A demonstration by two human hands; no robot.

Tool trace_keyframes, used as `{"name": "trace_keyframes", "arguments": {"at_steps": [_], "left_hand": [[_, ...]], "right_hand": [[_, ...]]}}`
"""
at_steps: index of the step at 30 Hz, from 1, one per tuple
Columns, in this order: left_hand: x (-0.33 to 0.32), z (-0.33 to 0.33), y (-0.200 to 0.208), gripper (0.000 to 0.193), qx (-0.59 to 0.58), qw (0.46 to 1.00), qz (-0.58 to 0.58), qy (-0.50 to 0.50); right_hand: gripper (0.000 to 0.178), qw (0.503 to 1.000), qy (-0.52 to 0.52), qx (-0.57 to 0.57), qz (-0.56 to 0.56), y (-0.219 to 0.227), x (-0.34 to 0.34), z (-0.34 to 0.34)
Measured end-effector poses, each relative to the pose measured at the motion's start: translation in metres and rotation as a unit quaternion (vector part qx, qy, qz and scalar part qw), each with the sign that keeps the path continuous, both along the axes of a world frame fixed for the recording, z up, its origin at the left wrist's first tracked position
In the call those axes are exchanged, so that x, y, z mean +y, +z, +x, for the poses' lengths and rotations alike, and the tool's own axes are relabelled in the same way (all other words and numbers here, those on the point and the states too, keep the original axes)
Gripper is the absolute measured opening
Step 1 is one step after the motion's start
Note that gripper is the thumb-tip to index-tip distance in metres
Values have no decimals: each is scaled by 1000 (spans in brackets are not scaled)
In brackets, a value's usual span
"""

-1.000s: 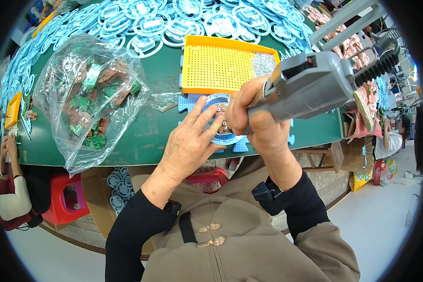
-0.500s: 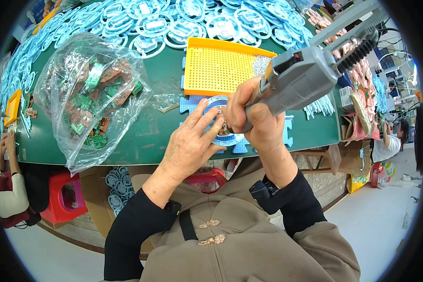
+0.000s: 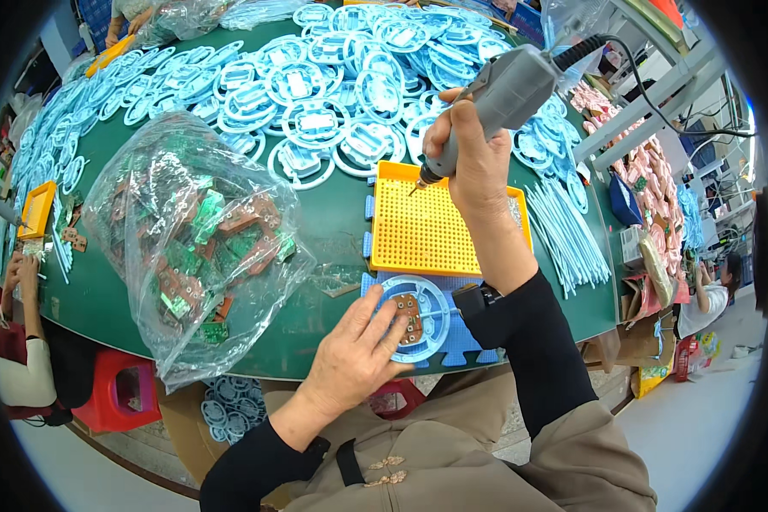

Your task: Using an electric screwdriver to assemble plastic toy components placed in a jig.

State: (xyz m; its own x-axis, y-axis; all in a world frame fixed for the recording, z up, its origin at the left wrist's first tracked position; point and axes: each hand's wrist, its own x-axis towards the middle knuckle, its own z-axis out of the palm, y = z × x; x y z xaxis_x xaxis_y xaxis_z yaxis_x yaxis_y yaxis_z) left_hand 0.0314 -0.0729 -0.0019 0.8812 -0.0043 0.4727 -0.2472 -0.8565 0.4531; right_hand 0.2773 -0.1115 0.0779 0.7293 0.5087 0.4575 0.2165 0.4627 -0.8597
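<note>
In my right hand is a grey electric screwdriver, fingers wrapped round its body. Its bit points down over the yellow perforated tray, close to the holes at its far side. My left hand lies with outstretched fingers on the left edge of a round light-blue plastic part, fingertips touching the brown circuit board in it. This part rests on a blue foam mat at the table's near edge. Small silver screws lie along the tray's right side.
A clear plastic bag of green and brown circuit boards stands left. Light-blue plastic parts pile up at the back. Thin blue sticks lie right of the tray. A black cable trails from the screwdriver. Another person's hands work at far left.
My right hand has lifted the screwdriver off the round part and carried it forward over the yellow tray, uncovering the circuit board. My left hand stays at the part. The whole view has shifted.
</note>
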Motion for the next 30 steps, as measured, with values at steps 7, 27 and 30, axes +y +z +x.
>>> {"name": "trace_keyframes", "arguments": {"at_steps": [7, 27, 30], "left_hand": [[7, 3, -5, 64, 23, 999, -33, -15], [7, 4, -4, 63, 27, 998, -45, -20], [5, 1, -4, 63, 16, 999, -36, -23]], "right_hand": [[53, 1000, -21, -13, -10, -17, 21, 20], [44, 1000, -11, 13, -8, -28, 29, 26], [43, 1000, -17, 14, 16, -13, 24, 19]]}}
